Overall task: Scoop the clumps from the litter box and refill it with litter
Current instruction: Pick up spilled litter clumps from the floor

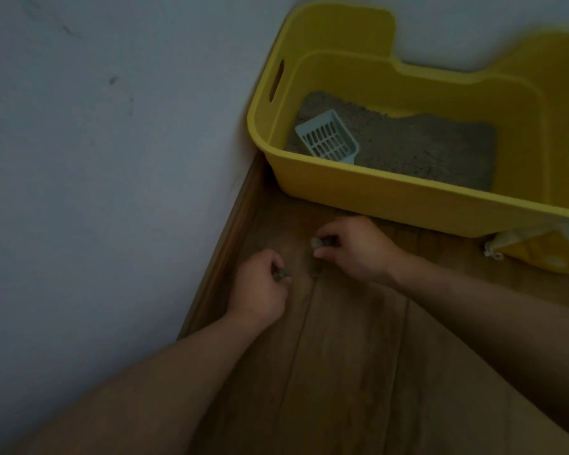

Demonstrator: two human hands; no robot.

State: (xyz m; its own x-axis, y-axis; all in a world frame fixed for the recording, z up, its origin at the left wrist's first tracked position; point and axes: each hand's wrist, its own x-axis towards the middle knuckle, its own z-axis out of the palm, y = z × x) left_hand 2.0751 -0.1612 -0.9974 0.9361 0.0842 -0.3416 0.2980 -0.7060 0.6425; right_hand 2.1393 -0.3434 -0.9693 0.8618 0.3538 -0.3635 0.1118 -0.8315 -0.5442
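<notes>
A yellow litter box (408,198) stands on the wooden floor against the wall, holding grey litter (424,149). A pale blue slotted scoop (327,139) lies in its left near corner. In front of the box, my left hand (260,287) is closed on a small grey clump (280,275) just above the floor. My right hand (355,249) pinches another pale grey clump (319,243) between thumb and fingers. A faint smudge of litter (316,272) lies on the floor between the hands.
A white wall (112,159) with a wooden skirting board (224,251) runs along the left. A yellow and white bag (539,247) lies on the floor right of my right hand, under the box's near edge.
</notes>
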